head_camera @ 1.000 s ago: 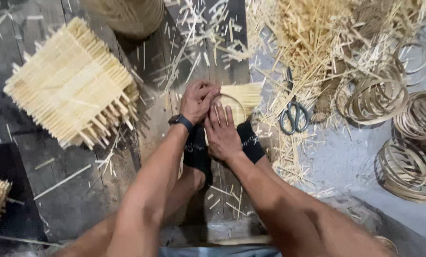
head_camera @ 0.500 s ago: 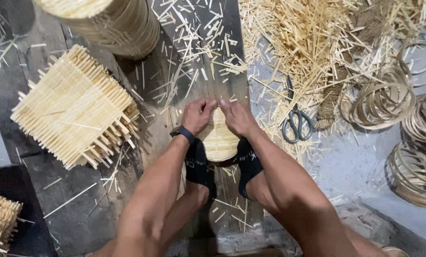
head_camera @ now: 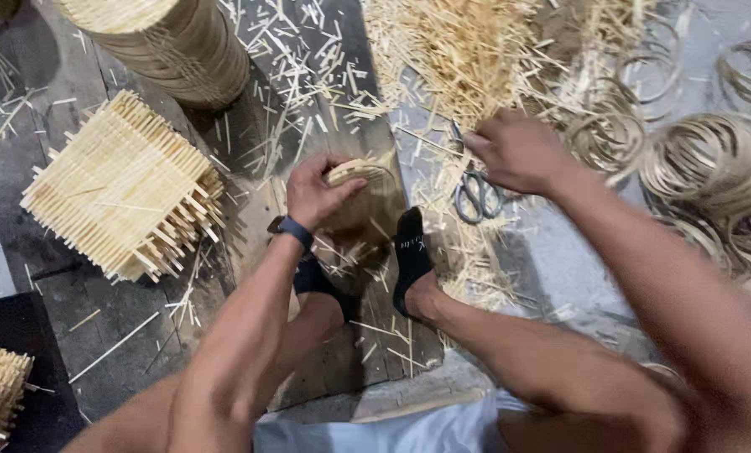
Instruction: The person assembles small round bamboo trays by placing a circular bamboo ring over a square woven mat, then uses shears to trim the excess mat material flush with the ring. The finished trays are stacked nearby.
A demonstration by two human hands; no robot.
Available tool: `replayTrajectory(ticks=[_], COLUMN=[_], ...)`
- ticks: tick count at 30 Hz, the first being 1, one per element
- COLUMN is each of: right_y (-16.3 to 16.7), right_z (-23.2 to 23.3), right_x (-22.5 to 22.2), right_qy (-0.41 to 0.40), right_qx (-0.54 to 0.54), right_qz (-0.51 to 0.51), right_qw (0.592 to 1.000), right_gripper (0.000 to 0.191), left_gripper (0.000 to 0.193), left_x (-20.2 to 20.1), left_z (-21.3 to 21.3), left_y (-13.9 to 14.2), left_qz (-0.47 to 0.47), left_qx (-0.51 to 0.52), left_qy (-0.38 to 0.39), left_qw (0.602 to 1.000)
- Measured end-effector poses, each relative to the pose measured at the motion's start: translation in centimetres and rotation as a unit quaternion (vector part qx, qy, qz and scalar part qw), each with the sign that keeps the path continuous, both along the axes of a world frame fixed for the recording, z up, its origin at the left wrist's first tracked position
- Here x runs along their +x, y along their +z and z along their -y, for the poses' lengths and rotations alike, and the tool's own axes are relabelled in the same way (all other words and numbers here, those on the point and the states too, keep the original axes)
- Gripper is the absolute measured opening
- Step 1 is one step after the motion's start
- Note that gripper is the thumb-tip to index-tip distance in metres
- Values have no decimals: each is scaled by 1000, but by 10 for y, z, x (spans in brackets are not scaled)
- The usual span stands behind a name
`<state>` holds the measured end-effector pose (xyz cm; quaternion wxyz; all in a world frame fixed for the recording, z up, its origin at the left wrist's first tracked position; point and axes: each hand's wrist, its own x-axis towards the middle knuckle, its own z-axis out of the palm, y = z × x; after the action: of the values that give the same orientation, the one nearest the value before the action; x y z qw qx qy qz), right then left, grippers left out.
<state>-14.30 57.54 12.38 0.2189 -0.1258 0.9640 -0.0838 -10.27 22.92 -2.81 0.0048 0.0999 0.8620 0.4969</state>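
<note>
Packages: none in view.
Labels: one small pale mark on the black sock (head_camera: 411, 248) near the middle of the wooden board (head_camera: 367, 352) (too small to make out).
Signs: none.
Screens: dark smartwatch (head_camera: 295, 230) face on the left wrist, turned away.

We look down on a dark, worn wooden floor (head_camera: 325, 109) of broad planks, littered all over with pale bamboo splinters (head_camera: 308, 59). To the right the planks give way to a smooth grey floor (head_camera: 560, 268), where a loose heap of thin bamboo sticks (head_camera: 468, 50) lies beside coils of bamboo rings (head_camera: 711, 168). On the left we see a square stack of woven slat mats (head_camera: 124, 197), and behind it a tall round stack (head_camera: 166, 42). The light is even and soft.
</note>
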Motion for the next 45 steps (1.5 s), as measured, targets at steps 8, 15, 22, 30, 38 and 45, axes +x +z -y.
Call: replayTrajectory(ticks=[8, 15, 22, 30, 38, 45], right_y=[-67, -201, -213, -201, -181, -158], right_z=[-71, -53, -47, -83, -73, -61], right_x=[61, 77, 45, 70, 152, 151], right_qy=[-125, -189, -302, -451, -480, -243], right_qx=[-7, -84, -14, -514, -318, -168], right_qz=[115, -157, 110, 373, 293, 51], right_qw=[985, 966, 947, 628, 763, 954], right_gripper=[40, 65, 68, 38, 33, 52], left_gripper=[35, 54, 66, 82, 100, 117], left_x=[84, 134, 165, 171, 137, 52], left_z=[-25, 16, 126, 128, 99, -44], left_y=[49, 160, 23, 26, 85, 37], left_qz=[-10, 424, 548, 552, 561, 79], left_qx=[-365, -454, -508, -499, -526, -300], left_qy=[-192, -75, -39, -24, -69, 175], left_qw=[911, 780, 663, 667, 635, 935])
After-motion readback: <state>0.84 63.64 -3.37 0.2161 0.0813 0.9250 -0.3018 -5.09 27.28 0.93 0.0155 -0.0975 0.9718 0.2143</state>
